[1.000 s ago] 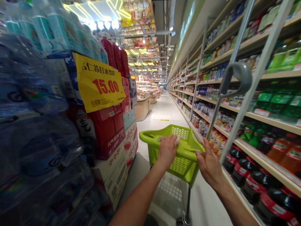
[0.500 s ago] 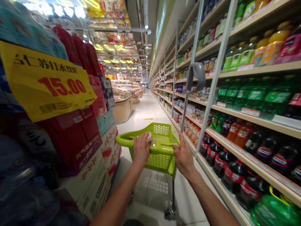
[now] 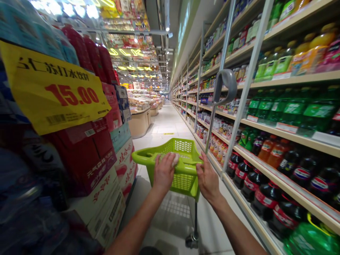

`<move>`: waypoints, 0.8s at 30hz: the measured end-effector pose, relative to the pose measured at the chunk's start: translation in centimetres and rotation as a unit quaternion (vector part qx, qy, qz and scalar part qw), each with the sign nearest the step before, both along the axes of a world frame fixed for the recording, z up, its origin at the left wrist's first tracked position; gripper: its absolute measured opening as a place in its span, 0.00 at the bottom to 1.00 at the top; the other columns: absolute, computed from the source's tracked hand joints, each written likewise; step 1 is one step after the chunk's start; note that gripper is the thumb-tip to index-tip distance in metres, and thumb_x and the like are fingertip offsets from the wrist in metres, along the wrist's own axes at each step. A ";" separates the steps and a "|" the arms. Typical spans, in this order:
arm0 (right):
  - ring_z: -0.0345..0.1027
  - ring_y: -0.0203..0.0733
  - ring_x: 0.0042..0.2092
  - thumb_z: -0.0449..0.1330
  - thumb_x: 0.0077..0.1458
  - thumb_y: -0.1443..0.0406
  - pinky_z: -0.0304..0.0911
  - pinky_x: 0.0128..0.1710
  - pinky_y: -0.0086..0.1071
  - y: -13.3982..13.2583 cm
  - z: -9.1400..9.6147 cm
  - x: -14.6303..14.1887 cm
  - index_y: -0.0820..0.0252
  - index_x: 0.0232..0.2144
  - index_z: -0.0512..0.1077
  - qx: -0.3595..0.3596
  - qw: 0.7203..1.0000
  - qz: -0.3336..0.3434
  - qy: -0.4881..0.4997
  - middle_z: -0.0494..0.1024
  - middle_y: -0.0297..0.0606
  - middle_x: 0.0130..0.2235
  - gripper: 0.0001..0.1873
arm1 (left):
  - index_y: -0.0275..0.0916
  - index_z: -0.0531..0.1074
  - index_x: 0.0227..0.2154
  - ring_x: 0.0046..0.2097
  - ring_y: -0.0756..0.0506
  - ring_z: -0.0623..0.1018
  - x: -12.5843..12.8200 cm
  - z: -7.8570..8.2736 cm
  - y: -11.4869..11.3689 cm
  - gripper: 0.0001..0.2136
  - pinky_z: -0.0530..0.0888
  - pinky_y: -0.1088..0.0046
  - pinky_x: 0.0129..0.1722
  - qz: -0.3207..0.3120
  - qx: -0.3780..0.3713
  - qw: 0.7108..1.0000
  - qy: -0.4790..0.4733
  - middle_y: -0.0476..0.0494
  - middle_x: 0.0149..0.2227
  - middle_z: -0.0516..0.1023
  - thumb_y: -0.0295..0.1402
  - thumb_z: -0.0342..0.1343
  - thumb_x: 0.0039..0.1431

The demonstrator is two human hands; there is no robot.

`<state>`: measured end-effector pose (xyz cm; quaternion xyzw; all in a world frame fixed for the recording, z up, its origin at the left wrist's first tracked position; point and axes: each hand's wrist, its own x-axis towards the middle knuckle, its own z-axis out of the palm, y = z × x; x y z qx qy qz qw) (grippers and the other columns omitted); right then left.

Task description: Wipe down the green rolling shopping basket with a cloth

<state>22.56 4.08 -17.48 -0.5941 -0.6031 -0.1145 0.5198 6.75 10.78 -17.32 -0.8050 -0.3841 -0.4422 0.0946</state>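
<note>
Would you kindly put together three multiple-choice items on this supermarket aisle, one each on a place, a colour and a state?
1. Where is the yellow paper price sign?
A. On the stacked goods to the person's left
B. On the shelves to the right
C. Inside the cart

2. What colour is the plastic mesh basket cart?
A. Red
B. Lime green
C. Grey

3. How does the left hand stand?
A. Hanging free in the air
B. Lifting a bottle from a shelf
C. Resting on the cart's near rim over a pale crumpled wad

Answers: 1 A, the sign hangs on the red cartons at left. 2 B, rim and mesh are lime green. 3 C, the fingers lie over the rim and the wad, while the right hand touches the rim's right corner.
</note>
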 end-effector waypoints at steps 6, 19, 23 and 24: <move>0.70 0.42 0.40 0.43 0.60 0.57 0.65 0.43 0.38 0.2 -0.5 0.2 0.64 0.58 0.51 0.003 0.999 0.023 0.028 0.71 0.47 0.47 0.27 | 0.43 0.65 0.49 0.54 0.47 0.69 1.4 -0.2 -1.4 0.16 0.52 0.54 0.60 -0.079 0.048 0.994 0.061 0.42 0.52 0.70 0.26 0.44 0.58; 0.67 0.45 0.43 0.43 0.60 0.60 0.62 0.44 0.42 0.5 -1.0 0.0 0.62 0.58 0.52 0.021 0.998 0.015 -0.058 0.73 0.43 0.42 0.25 | 0.45 0.65 0.49 0.52 0.45 0.70 0.2 0.0 -0.6 0.18 0.46 0.49 0.60 -0.041 0.015 0.999 0.031 0.42 0.51 0.71 0.25 0.45 0.56; 0.67 0.44 0.42 0.44 0.59 0.60 0.62 0.43 0.41 0.3 -0.6 0.1 0.61 0.59 0.51 0.011 0.997 0.016 -0.068 0.74 0.42 0.41 0.26 | 0.43 0.65 0.49 0.52 0.43 0.70 -2.0 0.5 0.7 0.17 0.45 0.44 0.59 0.063 -0.022 0.996 -0.056 0.41 0.50 0.72 0.26 0.46 0.56; 0.67 0.45 0.42 0.44 0.59 0.60 0.62 0.43 0.42 0.4 -0.4 -0.1 0.61 0.58 0.52 0.007 0.997 0.008 -0.077 0.74 0.42 0.41 0.26 | 0.43 0.65 0.49 0.53 0.44 0.70 -2.0 0.4 0.5 0.17 0.46 0.45 0.59 0.061 -0.024 0.996 -0.054 0.41 0.50 0.72 0.25 0.46 0.56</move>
